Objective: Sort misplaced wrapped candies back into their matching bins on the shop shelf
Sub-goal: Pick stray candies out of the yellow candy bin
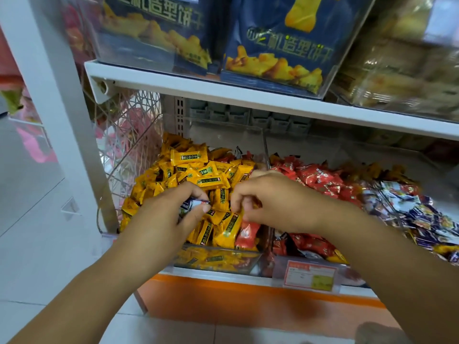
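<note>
Left bin is all yellow candies (193, 170) with dark green labels, plus one red candy (247, 233) mixed in. The next bin over is red candies (320, 180), then a purple-and-white mix (422, 214) with orange bits. The left hand (169, 212) pinches a blue-and-white candy (196, 203). The boxes (285, 45) up top are navy with golden biscuit pictures. The shelf (223, 91) is white and the base strip (248, 285) is orange.

On the lower shelf (198, 272) before me, three clear bins stand side by side: yellow bin (216, 260) at centre, red bin (279, 265) right of it, mixed bin (390, 212) far right. The upper shelf (223, 94) carries a clear case (248, 80).
</note>
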`<state>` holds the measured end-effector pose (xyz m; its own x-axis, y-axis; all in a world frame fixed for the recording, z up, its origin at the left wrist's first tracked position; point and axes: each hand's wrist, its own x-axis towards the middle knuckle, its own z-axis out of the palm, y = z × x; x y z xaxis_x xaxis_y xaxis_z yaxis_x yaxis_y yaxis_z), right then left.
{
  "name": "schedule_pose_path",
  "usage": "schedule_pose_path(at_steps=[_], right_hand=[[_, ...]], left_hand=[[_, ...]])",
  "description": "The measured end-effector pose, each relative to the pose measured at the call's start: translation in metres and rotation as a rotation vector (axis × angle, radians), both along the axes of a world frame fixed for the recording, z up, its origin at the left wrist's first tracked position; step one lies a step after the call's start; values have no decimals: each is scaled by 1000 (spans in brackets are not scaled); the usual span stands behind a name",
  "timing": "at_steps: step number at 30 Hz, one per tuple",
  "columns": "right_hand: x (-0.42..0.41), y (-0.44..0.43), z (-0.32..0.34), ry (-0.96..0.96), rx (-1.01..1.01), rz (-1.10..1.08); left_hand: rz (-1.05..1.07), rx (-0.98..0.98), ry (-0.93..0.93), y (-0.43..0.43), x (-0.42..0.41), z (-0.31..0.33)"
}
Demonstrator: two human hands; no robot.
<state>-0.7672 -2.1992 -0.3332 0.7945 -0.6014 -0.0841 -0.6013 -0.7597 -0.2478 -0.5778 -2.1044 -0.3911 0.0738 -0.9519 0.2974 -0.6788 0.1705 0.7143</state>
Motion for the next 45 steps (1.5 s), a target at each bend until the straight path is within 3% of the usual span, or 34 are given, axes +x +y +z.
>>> schedule_pose_path(at_steps=[3, 5, 11, 16, 21, 24, 26, 29, 30, 32, 34, 38, 41, 45], right_hand=[[-15, -7, 19, -255, 66, -118], [-27, -11, 26, -271, 29, -117], [-21, 10, -6, 98, -168, 109], [-11, 11, -20, 153, -255, 128], [-21, 4, 1, -252, -17, -65], [-44, -6, 21, -392, -99, -244], [-66, -18, 25, -319, -122, -351], [-92, -30, 15, 1, -197, -474], [-94, -29, 12, 31, -248, -476], [-80, -15, 12, -98, -257, -352], [-50, 4, 11, -187, -138, -87], [22, 13, -11, 51, -3, 300], [58, -8, -31, 255, -79, 380], [71, -47, -36, 285, -147, 310]], left_hand=[[-13, 4, 10, 0, 2, 0], [-18, 7, 8, -1, 2, 0], [3, -1, -5, -5, -3, 1], [-3, 5, -10, 0, -1, -1], [0, -4, -7, 7, 7, 1], [-2, -17, 10, 9, 12, 1], [12, -7, 6, 9, 13, 1], [42, 0, -10, 11, 14, 3], [47, 2, -3, 13, 14, 4], [66, 3, 5, 18, 16, 7], [104, 2, 7, 23, 21, 10], [221, 14, 14, 33, 35, 10], [260, 78, -7, 40, 44, 7], [288, 154, -20, 48, 55, 5]])
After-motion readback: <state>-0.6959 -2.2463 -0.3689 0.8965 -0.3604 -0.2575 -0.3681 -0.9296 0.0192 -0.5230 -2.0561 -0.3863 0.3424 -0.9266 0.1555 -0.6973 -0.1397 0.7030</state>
